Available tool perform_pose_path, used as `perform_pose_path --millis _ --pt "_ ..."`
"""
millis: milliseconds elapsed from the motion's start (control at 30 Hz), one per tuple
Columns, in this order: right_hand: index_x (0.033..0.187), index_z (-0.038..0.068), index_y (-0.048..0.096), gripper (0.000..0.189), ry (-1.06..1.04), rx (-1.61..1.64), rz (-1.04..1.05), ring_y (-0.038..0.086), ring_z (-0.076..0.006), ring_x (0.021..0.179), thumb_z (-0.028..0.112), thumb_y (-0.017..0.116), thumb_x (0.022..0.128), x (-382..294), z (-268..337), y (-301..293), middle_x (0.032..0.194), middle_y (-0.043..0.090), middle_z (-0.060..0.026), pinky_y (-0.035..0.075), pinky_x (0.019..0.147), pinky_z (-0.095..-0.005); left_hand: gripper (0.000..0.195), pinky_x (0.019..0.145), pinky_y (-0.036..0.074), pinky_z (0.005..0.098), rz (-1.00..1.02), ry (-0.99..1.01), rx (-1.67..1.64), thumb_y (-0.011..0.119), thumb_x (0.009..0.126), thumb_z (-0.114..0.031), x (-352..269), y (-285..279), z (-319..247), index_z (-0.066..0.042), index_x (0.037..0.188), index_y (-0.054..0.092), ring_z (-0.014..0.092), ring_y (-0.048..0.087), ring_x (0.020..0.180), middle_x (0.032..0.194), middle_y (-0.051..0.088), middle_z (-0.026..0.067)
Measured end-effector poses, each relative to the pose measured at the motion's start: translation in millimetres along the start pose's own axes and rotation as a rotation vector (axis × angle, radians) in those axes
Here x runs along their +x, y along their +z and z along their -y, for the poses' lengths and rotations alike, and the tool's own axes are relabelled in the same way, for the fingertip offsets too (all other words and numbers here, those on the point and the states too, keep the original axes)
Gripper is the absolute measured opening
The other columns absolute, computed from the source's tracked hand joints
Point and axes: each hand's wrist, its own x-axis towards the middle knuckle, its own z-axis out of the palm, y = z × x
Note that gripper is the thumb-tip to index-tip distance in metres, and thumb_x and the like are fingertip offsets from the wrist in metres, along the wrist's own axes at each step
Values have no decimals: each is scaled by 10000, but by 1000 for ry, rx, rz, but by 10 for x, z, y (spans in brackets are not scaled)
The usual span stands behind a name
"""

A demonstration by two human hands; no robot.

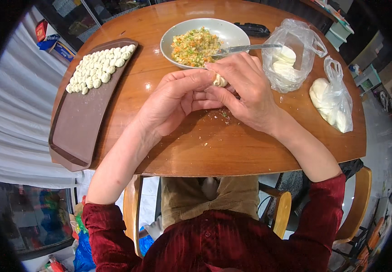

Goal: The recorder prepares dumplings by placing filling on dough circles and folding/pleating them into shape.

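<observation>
Between the fingers of my left hand (179,91) and my right hand (247,85) is a small pleated dough bun (219,81). Both hands grip it above the table, its lower part hidden by fingers. Just beyond them stands a pale bowl (236,32) of chopped vegetable filling (196,47), orange, green and cream. A metal spreader or knife (247,49) reaches from the filling over the bowl's right rim. On the left, a brown tray (83,119) bears rows of finished pleated buns (97,68) on its far half.
An open clear plastic bag (292,40) right of the bowl holds stacked round dough wrappers (286,56). Nearer the right edge sits a tied bag (335,98) with more pale dough. Behind the bowl lies a black object (253,29). Crumbs (223,115) dot the wooden table (189,153).
</observation>
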Motion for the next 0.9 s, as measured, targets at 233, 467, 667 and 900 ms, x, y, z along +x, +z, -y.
perform_pose_path --millis 233,467,667,900 --pt "1253 -12 589 502 -13 -128 9 574 -296 989 170 756 817 0 42 21 1061 605 -122 427 856 -418 251 888 591 347 -59 22 -11 576 1026 -215 6 47 5 -8 1149 646 167 716 911 982 723 92" --pt "1269 -40 566 532 -28 -180 58 573 -302 1006 166 755 816 -15 44 30 1080 597 -138 432 871 -424 233 876 598 352 -101 15 30 580 1023 -206 9 29 19 -13 1135 647 167 722 882 945 727 88" --pt "1315 -16 566 573 -28 -175 41 582 -318 1008 140 753 796 2 83 8 1125 620 -135 451 858 -426 210 849 606 323 -62 7 22 609 1000 -173 1 9 -11 -2 1113 654 157 721 889 973 724 81" --pt "1231 -20 589 552 -12 -167 11 561 -292 1019 197 799 769 35 67 -20 1102 587 -122 430 860 -421 209 864 605 332 -82 54 0 591 1003 -168 -12 18 -20 -7 1127 641 163 720 917 1024 723 101"
